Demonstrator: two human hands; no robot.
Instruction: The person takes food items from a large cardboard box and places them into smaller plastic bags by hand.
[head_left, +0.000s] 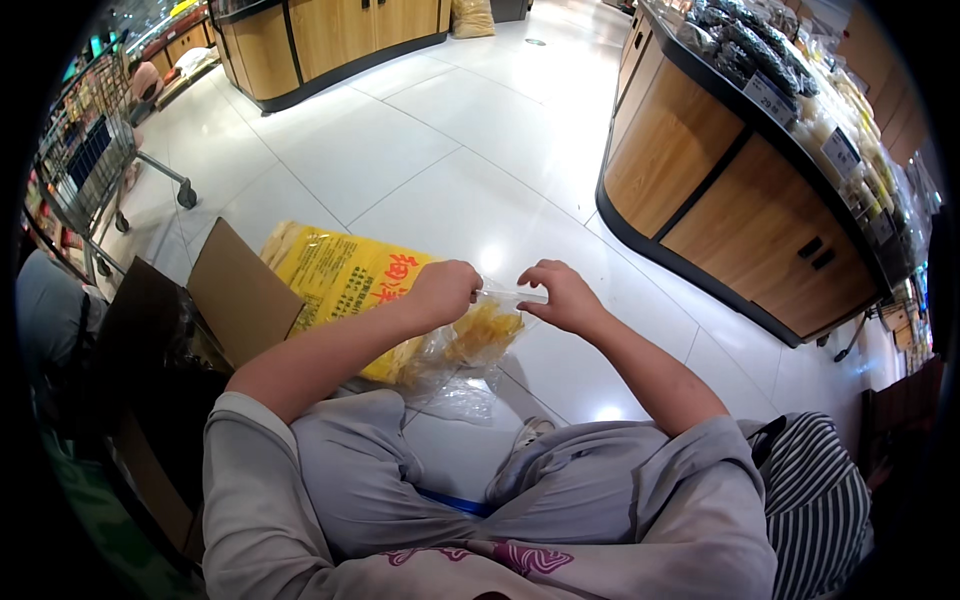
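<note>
A clear plastic bag with yellowish dried food in its bottom hangs before me. My left hand is closed on the left side of its upper edge. At the right end of that edge, my right hand has its thumb and fingers apart, near the plastic; whether it touches is hard to tell. Behind my left forearm a large yellow printed plastic sack lies on the floor, pale contents showing at its far left end. Crumpled clear plastic spreads below the bag.
An opened cardboard box stands at my left. Beyond it is a wire shopping cart and a crouching person. A wood-panelled display counter with bagged goods rises on the right, another counter at the back. Striped fabric is beside me at right.
</note>
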